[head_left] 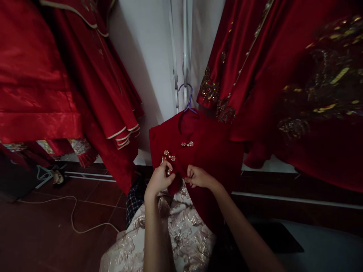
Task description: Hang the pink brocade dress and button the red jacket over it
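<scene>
A small red jacket hangs on a purple hanger against the white wall, with pearl clasps down its front. My left hand pinches the left front edge beside a lower clasp. Just to the right, my right hand pinches the other side of the opening. Both hands are closed on the fabric at the fastening. Below the jacket lies pale brocade cloth with a floral pattern.
Red gowns hang at the left. More red garments with gold embroidery hang at the right. A white cable trails over the dark red floor tiles. A white rail runs up the wall.
</scene>
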Demonstrator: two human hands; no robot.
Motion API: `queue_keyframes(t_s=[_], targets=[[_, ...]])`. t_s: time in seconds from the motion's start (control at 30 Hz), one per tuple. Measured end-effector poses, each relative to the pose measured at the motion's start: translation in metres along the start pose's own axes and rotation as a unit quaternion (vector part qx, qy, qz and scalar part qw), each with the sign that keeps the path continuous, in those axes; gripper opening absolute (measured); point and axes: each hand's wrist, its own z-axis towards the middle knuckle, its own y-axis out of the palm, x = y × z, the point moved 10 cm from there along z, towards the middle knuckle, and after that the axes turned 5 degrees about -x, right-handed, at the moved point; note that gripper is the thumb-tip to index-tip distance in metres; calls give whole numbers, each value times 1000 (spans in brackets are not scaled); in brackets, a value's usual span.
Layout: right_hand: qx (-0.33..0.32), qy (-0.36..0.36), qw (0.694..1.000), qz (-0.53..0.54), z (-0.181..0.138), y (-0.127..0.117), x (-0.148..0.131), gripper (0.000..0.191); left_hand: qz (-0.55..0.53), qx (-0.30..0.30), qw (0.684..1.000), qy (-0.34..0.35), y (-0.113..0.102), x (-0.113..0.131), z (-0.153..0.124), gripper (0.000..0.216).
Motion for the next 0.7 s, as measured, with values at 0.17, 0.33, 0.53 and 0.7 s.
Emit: queue_keyframes(t_s=[0.17,0.33,0.53,0.7], targets=[[16,11,999,43,-1,-9,2,26,-69,-46,996,32,11,17,2,26],[68,-24,996,53,-16,-38,-13,27,-47,-69,996,-8,31,-3,10,23],[111,-161,974,118,-36,-51,-72,28,5,1,1000,-5,15,9,11,17],[104,-201,965,135,-28,-35,-81,30,10,50,999,14,6,17,12,14]])
